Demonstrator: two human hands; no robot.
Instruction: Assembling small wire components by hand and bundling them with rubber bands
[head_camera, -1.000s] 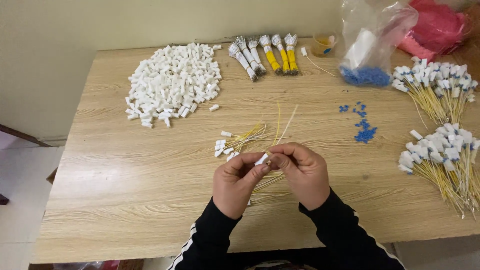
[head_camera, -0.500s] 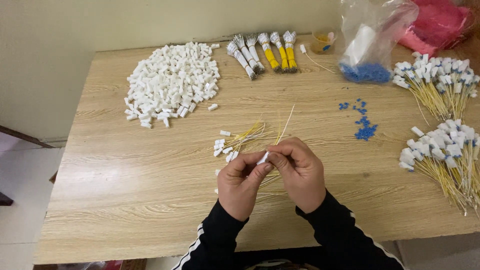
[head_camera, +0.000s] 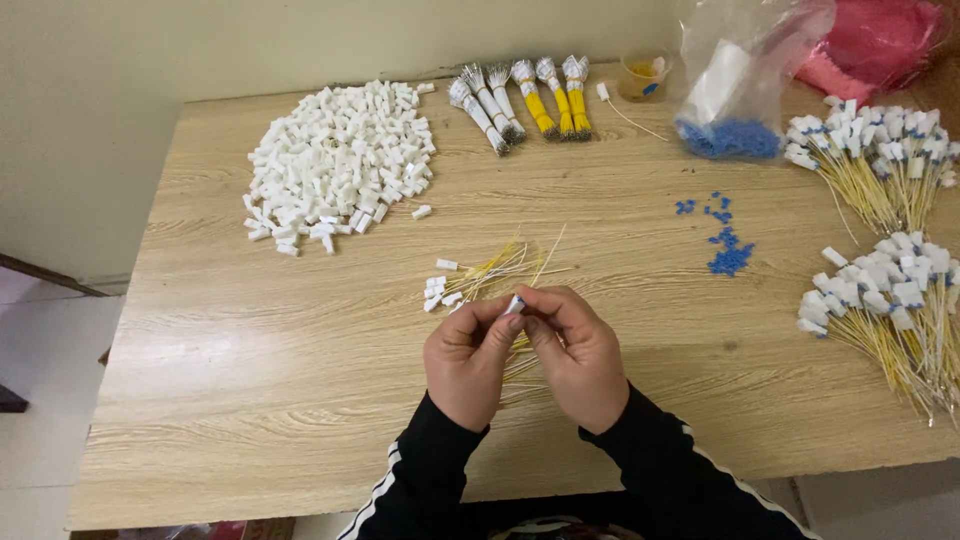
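- Head view: the left hand (head_camera: 468, 362) and the right hand (head_camera: 578, 352) meet over the middle of the wooden table (head_camera: 250, 400).
- Both hands pinch one small white plug (head_camera: 514, 304) between their fingertips. So both hands are closed on it, and the plug is up off the table, right between the thumbs.
- A thin yellow wire (head_camera: 548, 256) sticks out past the fingers and points away from the person.
- Just past the hands lies a little bunch of loose yellow wires (head_camera: 490, 268), with a few small white plugs beside it.
- Far back on the left is a big pile of white plugs (head_camera: 340, 165).
- At the back are tied bundles of wire (head_camera: 520, 98), some grey and some yellow.
- On the right sit finished wires with white ends (head_camera: 880, 305) in two heaps, a few blue bits (head_camera: 728, 258), and a clear bag (head_camera: 745, 85).
- It looks like the step in hand is pushing a wire into the plug.
- I think the next move needs a steady hold, with the wire tip lined up straight with the tiny hole.
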